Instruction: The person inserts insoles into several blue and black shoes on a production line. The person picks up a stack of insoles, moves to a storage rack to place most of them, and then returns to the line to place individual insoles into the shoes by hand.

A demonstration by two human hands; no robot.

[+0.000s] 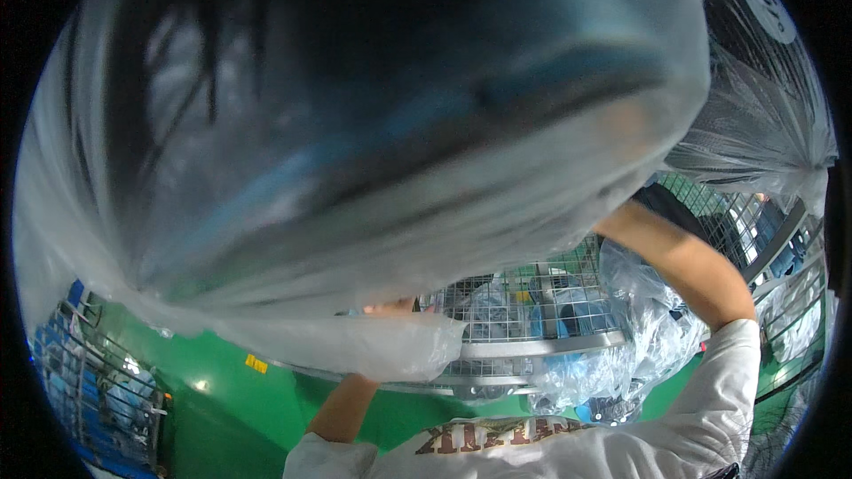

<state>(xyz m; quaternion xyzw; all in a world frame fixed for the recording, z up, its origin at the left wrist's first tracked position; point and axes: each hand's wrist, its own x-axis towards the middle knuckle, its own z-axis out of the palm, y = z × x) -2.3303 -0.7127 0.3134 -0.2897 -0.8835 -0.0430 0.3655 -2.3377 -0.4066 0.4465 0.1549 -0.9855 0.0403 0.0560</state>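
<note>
A large clear plastic bag [413, 213] with dark and bluish contents fills the upper view, close to the camera and blurred. My left forearm reaches up behind its loose lower flap. Only a bit of my left hand [389, 307] shows above that flap, touching the plastic; its grip is hidden. My right arm goes up behind the bag's right side. My right hand [626, 123] is just a faint skin-toned blur through the plastic, so its fingers cannot be made out.
Before me stands a wire mesh cage cart [506, 313] holding plastic-wrapped items. Crumpled clear plastic [639, 326] hangs over its side. Another tied bag [745, 126] is at the upper right. A second cart [113, 386] stands left on the green floor [219, 412], near a yellow marking [256, 364].
</note>
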